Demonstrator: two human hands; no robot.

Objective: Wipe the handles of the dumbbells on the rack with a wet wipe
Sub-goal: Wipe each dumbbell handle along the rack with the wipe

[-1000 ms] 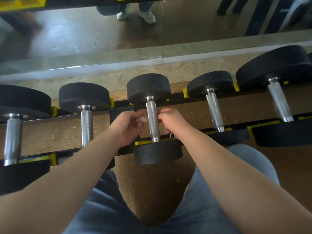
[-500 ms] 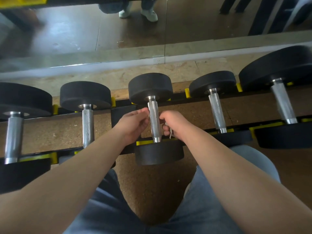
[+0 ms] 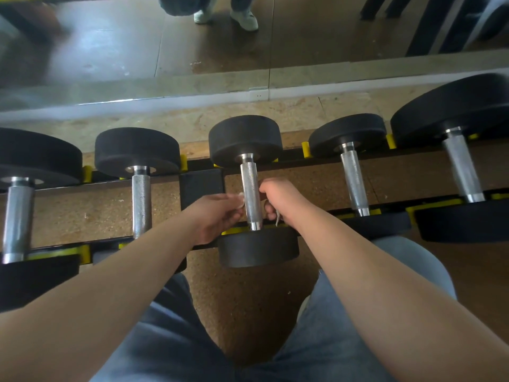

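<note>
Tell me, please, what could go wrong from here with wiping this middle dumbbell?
The wet wipe, seen on both sides of the knurled handle, may snag and tear on it. It sits low, so the handle's upper part could be missed. The near head overhangs the front rail; hard tugs might shift the dumbbell.

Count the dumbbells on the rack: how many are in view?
5. In a row: far-left dumbbell, second dumbbell, middle dumbbell between left hand and right hand, fourth dumbbell, far-right dumbbell. More may lie beyond the frame.
</note>
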